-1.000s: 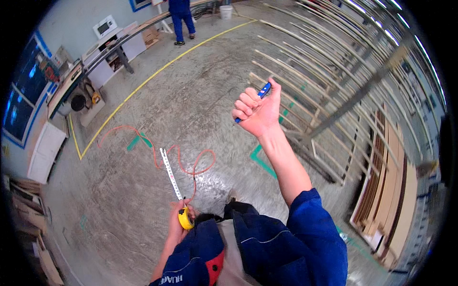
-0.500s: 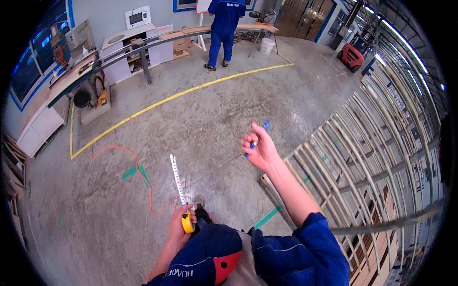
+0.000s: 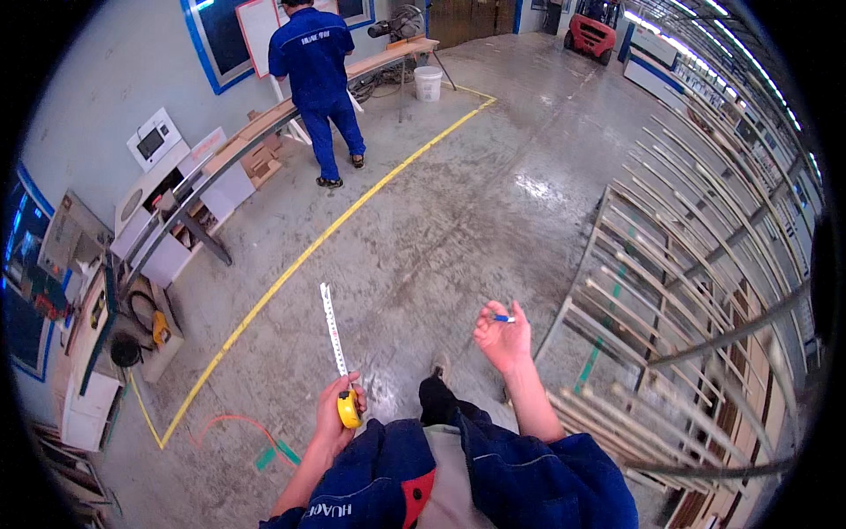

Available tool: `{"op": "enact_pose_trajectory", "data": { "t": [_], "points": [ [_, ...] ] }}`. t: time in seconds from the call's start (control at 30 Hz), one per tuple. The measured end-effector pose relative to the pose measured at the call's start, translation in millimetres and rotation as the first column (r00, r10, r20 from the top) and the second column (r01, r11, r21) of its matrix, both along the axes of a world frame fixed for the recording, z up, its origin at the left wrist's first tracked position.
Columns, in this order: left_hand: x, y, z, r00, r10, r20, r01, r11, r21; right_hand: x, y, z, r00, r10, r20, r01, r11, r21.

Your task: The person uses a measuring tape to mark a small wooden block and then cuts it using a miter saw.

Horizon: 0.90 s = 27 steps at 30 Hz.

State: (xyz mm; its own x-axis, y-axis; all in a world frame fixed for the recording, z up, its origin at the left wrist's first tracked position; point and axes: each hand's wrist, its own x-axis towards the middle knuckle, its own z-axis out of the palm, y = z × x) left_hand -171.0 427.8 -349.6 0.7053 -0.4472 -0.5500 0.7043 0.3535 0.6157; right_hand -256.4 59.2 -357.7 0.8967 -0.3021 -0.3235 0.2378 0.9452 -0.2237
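In my left hand (image 3: 335,410), low in the middle, is a yellow tape measure (image 3: 349,409), with a length of white marked blade (image 3: 334,331) sticking out forward over the floor. My right hand (image 3: 507,348) is palm up to the right of the blade, its fingers loosely curled round a short blue pen (image 3: 500,318). The two hands are apart. My dark shoe (image 3: 438,379) shows on the grey floor between them.
A co-worker (image 3: 313,84) in blue stands at a long bench (image 3: 238,141) by the wall. A racing rack (image 3: 687,264) of pale bars fills the right. A white bucket (image 3: 428,84), red forklift (image 3: 590,35), orange hose (image 3: 238,419) and yellow floor line (image 3: 335,220) are also visible.
My right hand has come down from a raised position, turning more palm up with the pen. The view has swung toward the bench and forklift. My left hand still holds the tape measure.
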Motion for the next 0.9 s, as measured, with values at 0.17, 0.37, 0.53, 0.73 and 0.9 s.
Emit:
{"op": "enact_pose_trajectory", "data": {
  "t": [0.17, 0.37, 0.53, 0.73, 0.9],
  "points": [
    [134.4, -96.9, 2.2, 0.994, 0.040, -0.103, -0.036, 0.999, 0.041, 191.0, -73.5, 6.7, 0.977, 0.161, -0.140, -0.175, 0.980, -0.095],
    [271.3, -211.6, -4.5, 0.983, 0.115, -0.143, -0.115, 0.993, 0.013, 382.6, -173.4, 44.8, 0.885, 0.432, -0.176, -0.466, 0.836, -0.289],
    [432.4, -320.5, -33.1, 0.997, 0.051, -0.060, -0.058, 0.992, -0.112, 532.6, -315.9, 43.0, 0.894, 0.147, -0.423, -0.391, 0.716, -0.578],
    [630.3, -456.2, -22.1, 0.988, -0.151, -0.044, 0.146, 0.983, -0.108, 557.8, -505.3, -72.9, 0.625, -0.342, -0.702, -0.320, 0.708, -0.630],
    [781.2, -562.0, 17.0, 0.945, -0.325, 0.025, 0.326, 0.945, -0.042, 491.2, -567.9, -184.2, 0.226, -0.446, -0.866, -0.257, 0.830, -0.495]
  ]
}}
